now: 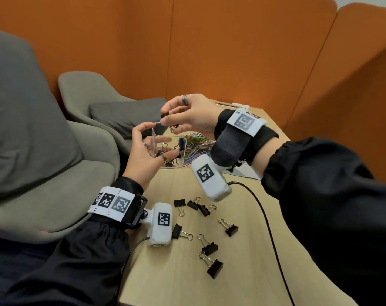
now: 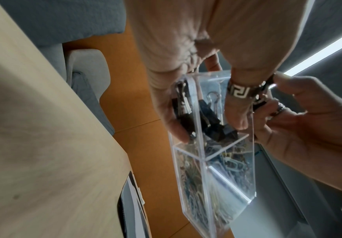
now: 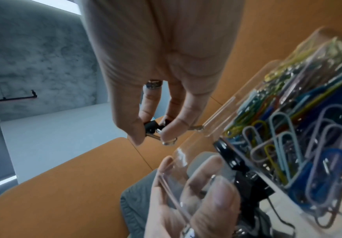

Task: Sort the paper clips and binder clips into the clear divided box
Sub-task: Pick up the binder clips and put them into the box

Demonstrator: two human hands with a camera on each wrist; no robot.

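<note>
My left hand [image 1: 157, 140] grips the left end of the clear divided box [image 1: 165, 136], thumb on the rim and fingers along the front wall. The box's right compartment is packed with coloured paper clips [image 1: 199, 144]; the left one holds black binder clips [image 2: 213, 119]. Just above the left compartment, my right hand [image 1: 166, 120] pinches a black binder clip [image 1: 170, 123] between thumb and fingers. The right wrist view shows that binder clip [image 3: 153, 127] at the fingertips, the paper clips [image 3: 308, 145] and my left hand [image 3: 196, 193] through the box wall. Several binder clips [image 1: 209, 247] lie loose on the table.
The wooden table [image 1: 187, 283] ends just left of the box, with grey armchairs [image 1: 88, 177] beyond its edge. Orange partition walls [image 1: 231, 51] close in the back and right. A black cable [image 1: 265, 217] runs across the table. Papers [image 1: 242, 171] lie under my right wrist.
</note>
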